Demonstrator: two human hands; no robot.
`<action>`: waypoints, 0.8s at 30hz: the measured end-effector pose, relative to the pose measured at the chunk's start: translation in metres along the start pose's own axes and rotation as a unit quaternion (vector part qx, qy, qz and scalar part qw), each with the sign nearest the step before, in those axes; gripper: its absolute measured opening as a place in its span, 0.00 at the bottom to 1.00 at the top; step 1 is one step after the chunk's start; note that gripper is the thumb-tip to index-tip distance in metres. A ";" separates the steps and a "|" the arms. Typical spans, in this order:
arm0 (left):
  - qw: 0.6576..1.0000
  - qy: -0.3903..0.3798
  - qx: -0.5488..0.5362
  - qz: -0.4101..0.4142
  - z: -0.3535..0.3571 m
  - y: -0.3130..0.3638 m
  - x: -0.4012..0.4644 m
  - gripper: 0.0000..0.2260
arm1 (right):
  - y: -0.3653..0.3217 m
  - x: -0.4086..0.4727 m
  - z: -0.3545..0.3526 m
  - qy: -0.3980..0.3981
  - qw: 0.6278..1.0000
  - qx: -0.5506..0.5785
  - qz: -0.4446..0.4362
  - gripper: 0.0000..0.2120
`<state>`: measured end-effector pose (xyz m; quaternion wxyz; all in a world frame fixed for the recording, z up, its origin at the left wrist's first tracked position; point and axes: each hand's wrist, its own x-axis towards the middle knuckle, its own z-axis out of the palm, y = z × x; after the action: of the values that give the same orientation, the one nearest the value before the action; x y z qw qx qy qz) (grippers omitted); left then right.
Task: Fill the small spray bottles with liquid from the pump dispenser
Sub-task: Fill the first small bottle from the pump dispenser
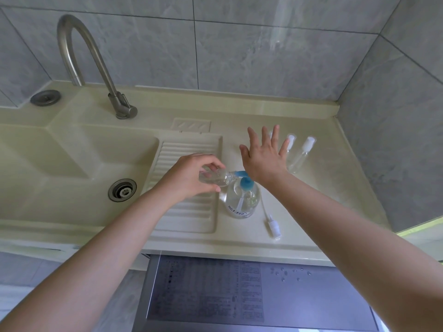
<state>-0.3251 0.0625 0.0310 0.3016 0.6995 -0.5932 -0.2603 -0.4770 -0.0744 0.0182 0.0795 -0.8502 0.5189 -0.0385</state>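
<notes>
My left hand (191, 174) grips a small clear spray bottle (217, 178) lying sideways, its open mouth at the blue nozzle of the pump dispenser (242, 200). The dispenser is a round clear bottle with a blue pump head, standing on the counter. My right hand (263, 156) hovers over the pump head with fingers spread and straight, its heel above the pump. A loose white spray cap with its tube (273, 225) lies on the counter to the right of the dispenser. Capped small spray bottles (300, 153) lie beyond my right hand, one partly hidden by it.
A beige sink basin (72, 164) with a drain (122, 190) lies to the left, a ribbed washboard slope (189, 183) under my left hand. A steel tap (96, 65) rises at the back. Grey tiled walls enclose the back and right. A washing machine lid (239, 295) sits below the counter.
</notes>
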 end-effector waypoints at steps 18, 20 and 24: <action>1.000 0.005 -0.013 0.013 0.004 0.000 -0.002 0.21 | 0.003 -0.007 0.009 0.002 1.000 0.014 -0.009 0.26; 1.000 0.006 -0.011 0.010 0.004 0.000 -0.002 0.21 | 0.004 -0.006 0.006 0.013 1.000 -0.008 -0.012 0.27; 1.000 0.005 -0.006 0.003 0.003 -0.001 0.000 0.21 | 0.002 -0.002 -0.004 0.013 0.999 -0.034 -0.025 0.29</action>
<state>-0.3263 0.0620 0.0279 0.3098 0.6970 -0.5923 -0.2596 -0.4802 -0.0741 0.0216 0.0432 -0.8647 0.4993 -0.0337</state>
